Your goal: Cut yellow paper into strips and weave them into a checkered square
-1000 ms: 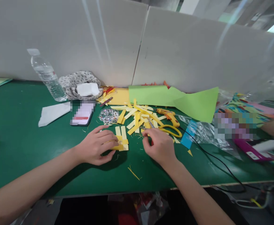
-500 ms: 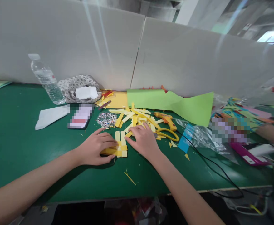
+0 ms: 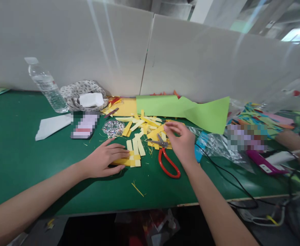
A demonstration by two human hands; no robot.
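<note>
My left hand (image 3: 106, 158) bears down on a small weave of yellow paper strips (image 3: 135, 159), the yellow ones caught between thumb and fingers. Several pale strips (image 3: 136, 144) stick out from its far side. Over a loose heap of cut strips (image 3: 153, 120), my right hand (image 3: 182, 141) is closed in a pinch on the end of a yellow paper strip (image 3: 156, 131). Just left of that hand lies a pair of scissors (image 3: 169, 167) with red handles, its blades among the cut paper. Part of the heap is hidden behind the right hand.
Behind the heap lies green paper (image 3: 203, 116). A round of beads (image 3: 113, 128), a phone (image 3: 84, 126), a tissue (image 3: 54, 126) and a water bottle (image 3: 47, 87) stand left. Right are plastic wrap (image 3: 224, 148), a black cord (image 3: 221, 171), a magenta power strip (image 3: 265, 165) and another person's hand (image 3: 288, 139).
My right hand has moved right and away from the weave, and now pinches a strip over the heap. The red-handled scissors now show beside it. My left hand stays on the weave.
</note>
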